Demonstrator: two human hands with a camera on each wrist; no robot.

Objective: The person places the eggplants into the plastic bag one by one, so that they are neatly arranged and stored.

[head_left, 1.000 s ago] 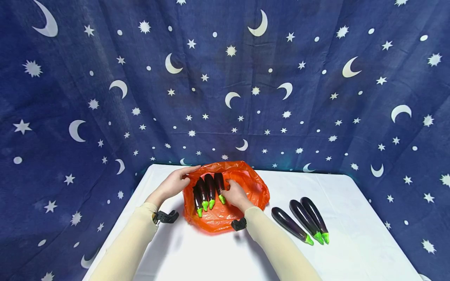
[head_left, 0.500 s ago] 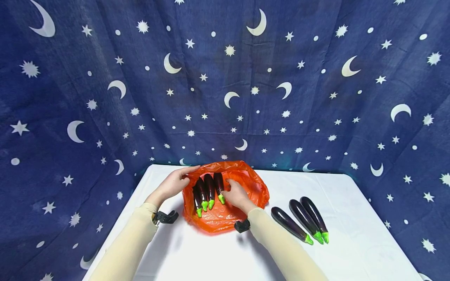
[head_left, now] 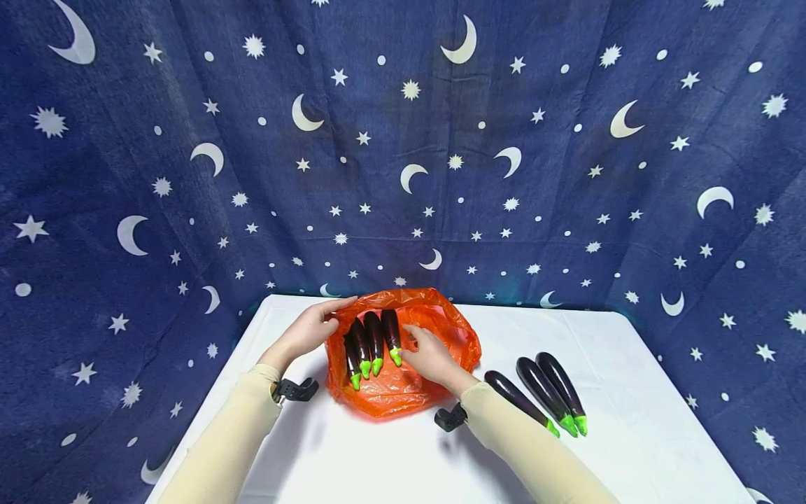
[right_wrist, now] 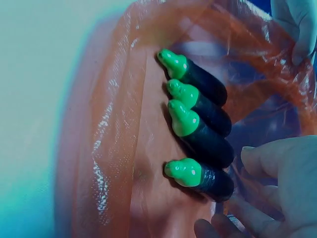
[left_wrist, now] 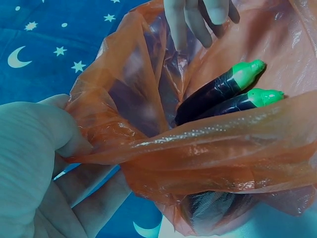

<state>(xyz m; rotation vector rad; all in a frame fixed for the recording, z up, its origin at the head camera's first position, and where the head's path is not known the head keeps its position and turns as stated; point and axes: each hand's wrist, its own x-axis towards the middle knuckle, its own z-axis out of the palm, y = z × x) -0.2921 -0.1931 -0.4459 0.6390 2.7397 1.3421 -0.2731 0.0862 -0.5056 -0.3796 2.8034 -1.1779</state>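
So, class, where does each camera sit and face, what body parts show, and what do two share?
Head: worn on the head, facing forward and down at the orange bag; left hand, right hand, sleeves.
Left wrist: worn there, facing into the bag; left hand large, right fingers at top.
Right wrist: worn there, facing four eggplants; right hand lower right, left hand upper right.
Both wrist views share bag, eggplants, hands.

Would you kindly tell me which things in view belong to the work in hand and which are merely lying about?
Part of the job:
orange bag, its rim pinched by the left hand
four eggplants inside, near the right hand
three eggplants outside, probably

Background only:
white table
patterned curtain
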